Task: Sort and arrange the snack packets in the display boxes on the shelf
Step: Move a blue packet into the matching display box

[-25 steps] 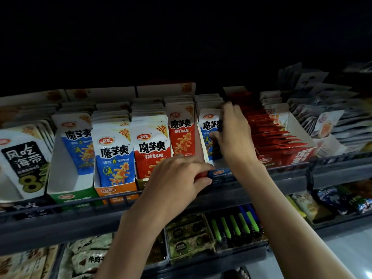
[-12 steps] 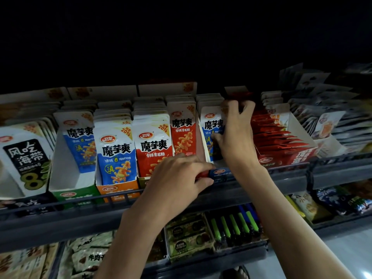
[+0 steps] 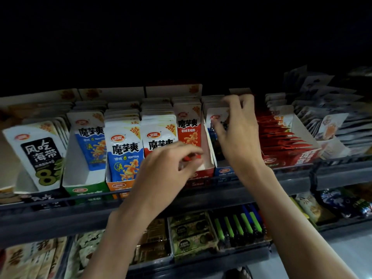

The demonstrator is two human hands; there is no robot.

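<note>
Display boxes of white snack packets stand in a row on the dark shelf (image 3: 298, 179). My right hand (image 3: 239, 137) reaches into the blue box (image 3: 223, 170). Its thumb lies on the face of the front blue packet (image 3: 213, 117) and its fingers curl over the tops of the packets behind. My left hand (image 3: 167, 172) hovers in front of the red box (image 3: 204, 171), fingers loosely curled and holding nothing. It partly hides the red packets (image 3: 189, 127) there. To the left stand an orange box (image 3: 118, 185) and a green box (image 3: 84, 190) with blue packets.
A black-label seaweed packet (image 3: 38, 154) leans at the far left. A wide red box of flat red packets (image 3: 289, 158) sits right of my right hand, with grey packets (image 3: 330, 125) beyond. The lower shelf holds lighters (image 3: 239, 222) and more snacks. It is black above the shelf.
My left hand has come off the red box's front edge and risen with its fingers loosened. My right hand has slid up and back along the blue packets.
</note>
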